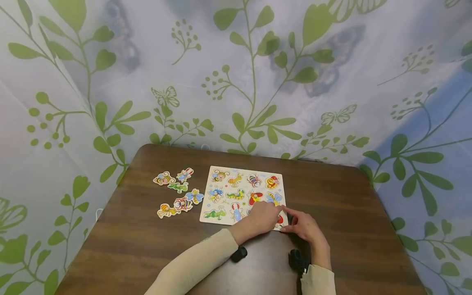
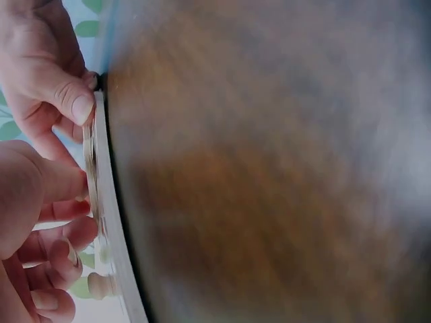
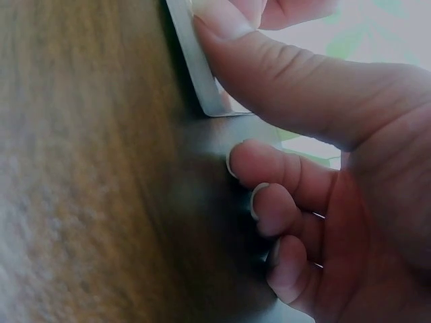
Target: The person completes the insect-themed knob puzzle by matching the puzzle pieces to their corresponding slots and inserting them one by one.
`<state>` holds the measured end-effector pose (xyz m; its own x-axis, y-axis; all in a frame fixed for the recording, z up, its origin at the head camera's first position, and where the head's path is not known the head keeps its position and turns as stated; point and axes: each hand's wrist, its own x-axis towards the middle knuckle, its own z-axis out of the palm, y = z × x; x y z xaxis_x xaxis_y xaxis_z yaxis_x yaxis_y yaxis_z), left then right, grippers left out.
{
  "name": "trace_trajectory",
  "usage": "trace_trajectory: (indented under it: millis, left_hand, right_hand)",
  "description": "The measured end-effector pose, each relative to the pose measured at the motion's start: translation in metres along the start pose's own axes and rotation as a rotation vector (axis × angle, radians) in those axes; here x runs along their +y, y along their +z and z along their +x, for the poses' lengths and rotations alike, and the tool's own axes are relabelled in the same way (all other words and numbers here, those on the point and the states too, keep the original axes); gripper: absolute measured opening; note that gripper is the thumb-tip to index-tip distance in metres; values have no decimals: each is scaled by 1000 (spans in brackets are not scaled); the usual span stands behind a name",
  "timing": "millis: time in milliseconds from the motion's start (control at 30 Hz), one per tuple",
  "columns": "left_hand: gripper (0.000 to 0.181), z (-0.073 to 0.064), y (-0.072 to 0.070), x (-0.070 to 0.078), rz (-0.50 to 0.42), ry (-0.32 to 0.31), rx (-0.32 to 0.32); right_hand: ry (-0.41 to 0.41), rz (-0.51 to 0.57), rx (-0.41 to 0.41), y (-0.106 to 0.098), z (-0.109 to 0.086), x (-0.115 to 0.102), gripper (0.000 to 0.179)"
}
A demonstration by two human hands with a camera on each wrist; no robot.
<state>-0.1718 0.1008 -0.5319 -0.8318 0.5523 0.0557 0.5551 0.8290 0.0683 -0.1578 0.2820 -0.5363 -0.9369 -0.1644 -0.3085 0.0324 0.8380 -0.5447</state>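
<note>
A wooden insect puzzle board (image 1: 204, 213) lies on the table, with colourful bugs across its face. Over its lower right part is my left hand (image 1: 259, 217), fingers bent, the fingertips at the edge of a red puzzle piece (image 1: 280, 220). My right hand (image 1: 306, 227) comes in from the right with its thumb at the board's near right corner and its forefinger stretched towards the left hand. In the left wrist view, both hands pinch at the thin piece (image 2: 91, 161) lying on the board. In the right wrist view, the other right fingers (image 3: 276, 208) curl beside the corner.
Left of the board lie several loose insect pieces, among them a bee (image 1: 164, 178), a grasshopper (image 1: 178, 187) and a spider (image 1: 183, 204). The brown table (image 1: 354, 229) ends at a leaf-patterned curtain (image 1: 254, 82). A wooden knob (image 2: 100, 286) stands up from the board.
</note>
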Motion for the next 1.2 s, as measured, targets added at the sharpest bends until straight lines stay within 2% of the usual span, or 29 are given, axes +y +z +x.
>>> trace_trajectory:
  millis: [167,300,600,667,733,867,1000,1200]
  left_hand:
    - [18,-1,1,1,44,23,35]
    - [17,-3,2,-1,54,38,27]
    - [19,-9,-3,-5,-41,-1,-39]
    - [20,-13,-5,-8,-62,-11,-26]
    - [21,-18,-7,-13,-70,-18,14]
    - [18,-31,-14,-29,-68,-31,120]
    - [16,-50,-22,-55,-68,-75,202]
    - [20,-74,-29,-103,-169,-296,219]
  right_hand:
    - [7,7,1,1,1,1,82]
    - [-3,8,2,3,0,2,82]
    - [4,6,11,3,-4,5,84]
    - [18,9,12,4,-4,6,85]
    - [28,9,13,5,-4,7,85]
    - [45,5,18,6,-4,7,85]
    - [50,11,6,9,-2,5,85]
    - [32,-8,10,8,0,2,86]
